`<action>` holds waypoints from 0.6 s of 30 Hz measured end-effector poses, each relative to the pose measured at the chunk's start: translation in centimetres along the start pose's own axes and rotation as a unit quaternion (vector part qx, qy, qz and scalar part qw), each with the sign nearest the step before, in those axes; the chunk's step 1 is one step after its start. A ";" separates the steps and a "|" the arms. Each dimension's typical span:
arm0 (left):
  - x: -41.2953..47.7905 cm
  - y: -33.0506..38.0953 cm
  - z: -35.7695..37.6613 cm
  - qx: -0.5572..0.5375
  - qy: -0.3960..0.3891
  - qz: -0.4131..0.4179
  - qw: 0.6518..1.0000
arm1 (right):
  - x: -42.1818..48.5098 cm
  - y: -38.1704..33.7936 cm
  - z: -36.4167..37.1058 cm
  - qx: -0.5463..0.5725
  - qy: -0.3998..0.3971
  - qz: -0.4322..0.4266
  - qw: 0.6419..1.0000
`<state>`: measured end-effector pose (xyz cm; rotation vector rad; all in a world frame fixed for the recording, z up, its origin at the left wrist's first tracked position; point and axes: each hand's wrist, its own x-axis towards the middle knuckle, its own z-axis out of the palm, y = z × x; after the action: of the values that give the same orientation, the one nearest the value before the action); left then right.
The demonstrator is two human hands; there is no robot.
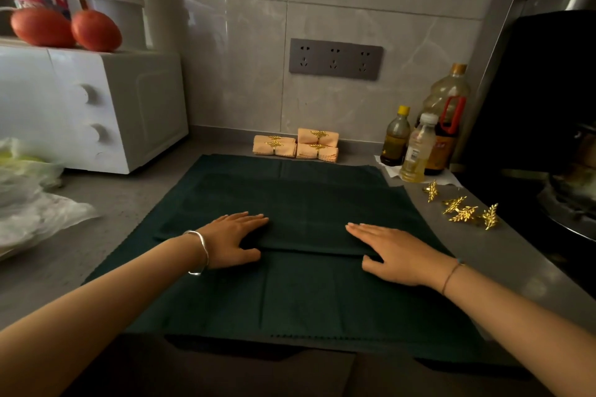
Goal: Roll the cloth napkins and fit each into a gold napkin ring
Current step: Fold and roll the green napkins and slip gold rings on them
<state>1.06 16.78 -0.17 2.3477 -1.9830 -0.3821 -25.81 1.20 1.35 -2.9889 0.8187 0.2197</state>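
Note:
A dark green cloth napkin [300, 293] lies spread on the grey counter, with a folded layer of the same green cloth across its middle. My left hand [230, 240] presses flat on the left end of that fold, fingers straight. On the right end my right hand [395, 251] lies flat the same way. Several gold leaf-shaped napkin rings [464, 208] lie loose on the counter to the right. Against the back wall sit several peach napkins [298, 145] rolled inside gold rings.
A white microwave [96, 106] with two tomatoes [67, 29] on top stands at the left. Plastic bags [29, 190] lie in front of it. Oil bottles [422, 142] stand at the back right, beside a black stove with a pan [567, 196].

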 end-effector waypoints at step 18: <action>0.1 -0.1 -5.9 -0.040 -0.040 0.049 0.997 | -0.8 2.4 -6.7 0.165 -0.126 0.035 0.978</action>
<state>2.40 15.93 5.48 2.2106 -2.0653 -0.5467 -26.82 -0.96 8.12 -2.5613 0.8388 0.4108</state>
